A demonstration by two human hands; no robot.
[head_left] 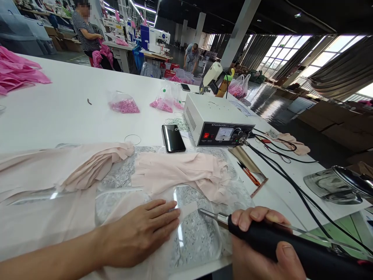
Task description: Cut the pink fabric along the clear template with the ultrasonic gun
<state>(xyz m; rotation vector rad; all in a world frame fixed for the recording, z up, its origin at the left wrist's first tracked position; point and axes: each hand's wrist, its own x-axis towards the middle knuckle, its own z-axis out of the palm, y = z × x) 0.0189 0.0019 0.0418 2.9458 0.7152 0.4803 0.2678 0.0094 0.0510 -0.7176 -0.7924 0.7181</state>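
My left hand (142, 231) lies flat on a piece of pale pink fabric (122, 208), fingers stretched out together and pointing right. A narrow end of that fabric shows just past the fingertips. In my right hand (262, 237) is a black-handled ultrasonic cutter (279, 241), gripped around the handle. Its metal tip (205, 212) points left, close to the fabric's narrow end; whether they touch I cannot tell. Under the fabric is a clear mat (201, 237) over a grey marbled surface. A stack of pale pink pieces (180, 167) lies beyond, and another folded bundle (96, 163) to the left.
Behind the mat are a phone (174, 138) and a white control box (218, 116) with black cables (279, 171) running right. A glass pot (335, 184) stands at right. Bags of pink bits (124, 105) and pink fabric (20, 72) lie farther back. Two people are in the background.
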